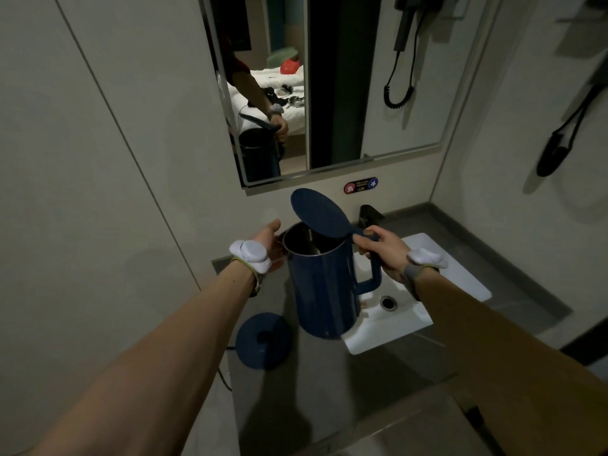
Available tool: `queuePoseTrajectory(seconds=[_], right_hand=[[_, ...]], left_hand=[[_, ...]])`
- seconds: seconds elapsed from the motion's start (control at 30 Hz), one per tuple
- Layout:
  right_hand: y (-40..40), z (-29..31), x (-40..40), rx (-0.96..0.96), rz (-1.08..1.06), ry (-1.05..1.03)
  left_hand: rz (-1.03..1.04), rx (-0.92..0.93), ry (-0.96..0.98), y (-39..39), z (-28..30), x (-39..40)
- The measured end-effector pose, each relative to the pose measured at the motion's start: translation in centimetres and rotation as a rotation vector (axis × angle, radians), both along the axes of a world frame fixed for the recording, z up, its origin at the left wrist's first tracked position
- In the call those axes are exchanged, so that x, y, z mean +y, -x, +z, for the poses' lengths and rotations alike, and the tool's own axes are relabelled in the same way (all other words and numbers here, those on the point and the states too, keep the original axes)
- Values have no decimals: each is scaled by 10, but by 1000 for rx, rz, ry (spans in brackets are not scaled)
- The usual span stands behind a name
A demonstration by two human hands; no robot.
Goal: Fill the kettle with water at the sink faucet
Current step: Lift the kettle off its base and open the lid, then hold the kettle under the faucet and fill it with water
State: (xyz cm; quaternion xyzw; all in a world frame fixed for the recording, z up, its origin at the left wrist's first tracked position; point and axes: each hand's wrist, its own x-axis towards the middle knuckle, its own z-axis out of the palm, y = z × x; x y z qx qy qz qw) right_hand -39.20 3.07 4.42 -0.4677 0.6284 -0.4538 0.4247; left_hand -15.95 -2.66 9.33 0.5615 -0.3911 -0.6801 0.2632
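Observation:
A dark blue kettle (324, 287) hangs in the air over the left edge of the white sink (460, 274). Its round lid (317, 213) stands up open, showing the steel inside. My right hand (383, 250) grips the top of the kettle's handle. My left hand (268, 240) is at the kettle's spout side by the rim, fingers spread; whether it touches is unclear. The black faucet (368, 215) sits behind the kettle at the wall, partly hidden by the lid. No water is seen running.
The kettle's round blue base (263, 340) lies on the grey counter (329, 390) at the left, its cord trailing off the edge. The drain (389, 302) shows in the basin. A mirror (329, 87) hangs above; a wall-mounted hair dryer with coiled cord (399, 90) is upper right.

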Motion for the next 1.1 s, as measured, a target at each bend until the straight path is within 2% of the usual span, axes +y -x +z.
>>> queuePoseTrajectory(seconds=[0.1,0.17,0.33,0.43,0.53,0.7,0.8,0.93,1.03,1.1], right_hand=[[17,-8,1,-95,9,7],[41,-15,-3,-156,43,-18],[72,-28,-15,-270,93,-32],[100,-35,-26,-287,131,-24],[113,-36,-34,-291,177,-22],[137,-51,-38,-370,224,-50],[155,-62,-34,-488,200,-78],[175,-75,-28,-485,200,-148],[190,-84,-26,-486,197,-219],[199,-94,-27,-504,182,-264]], left_hand=[[-37,-139,76,18,1,-2],[-5,-258,238,43,2,-9],[-29,-249,443,90,13,-18],[26,-417,552,123,10,-22],[68,-469,675,150,17,-20],[-66,-528,816,197,28,-23],[-148,-543,797,213,17,-30],[-221,-521,683,212,-13,-45],[-211,-631,427,201,-50,-57],[-210,-625,235,195,-79,-59]])
